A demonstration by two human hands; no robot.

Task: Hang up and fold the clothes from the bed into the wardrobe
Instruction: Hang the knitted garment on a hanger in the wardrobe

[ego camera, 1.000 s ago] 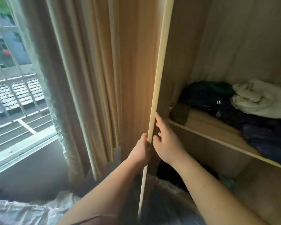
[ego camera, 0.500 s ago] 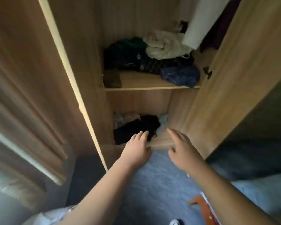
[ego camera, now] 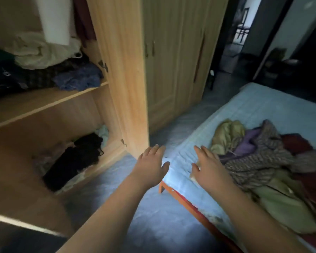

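- My 2 hands: left hand (ego camera: 151,161), right hand (ego camera: 210,167), fingers spread, holding nothing
- Clothes (ego camera: 263,157): 1 tangled heap on bed (ego camera: 272,106), beside right hand
- Risk: I grab 1, tangle drags others to floor

Open wardrobe door (ego camera: 128,79) stands edge-on at 12 o'clock of the left hand (ego camera: 151,163), blocks straight ahead; floor (ego camera: 153,225) strip between door and bed (ego camera: 263,110) passable; upper shelf (ego camera: 35,106) at 10 o'clock heaped at the back, front lip free; lower compartment (ego camera: 35,136) at 9 o'clock part filled by black garment (ego camera: 75,161); clothes pile (ego camera: 263,161) at 3 o'clock, mattress beyond it bare.
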